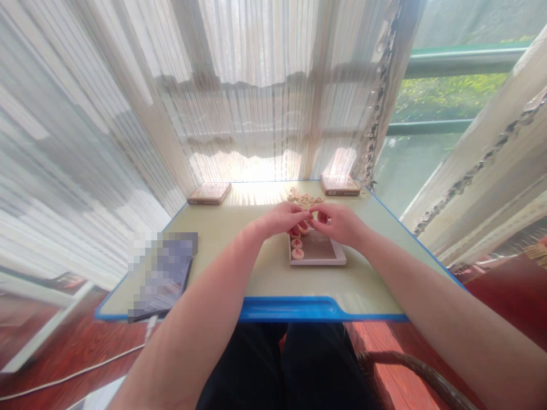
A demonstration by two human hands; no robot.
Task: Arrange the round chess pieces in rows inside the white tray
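Both my hands meet over the far end of a small open tray-like box (321, 250) on the table. My left hand (282, 219) has its fingers curled down onto round wooden chess pieces with red marks (296, 244) lined along the box's left side. My right hand (337, 223) pinches a red-marked piece at its fingertips, touching the left hand's fingers. A loose heap of the same pieces (304, 199) lies just beyond my hands.
The small table (239, 267) has a blue rim. Two flat boxes (209, 193) (339, 184) lie at its far corners. A dark tablet-like object (164, 273) lies at the near left with a white cable. Sheer curtains hang behind.
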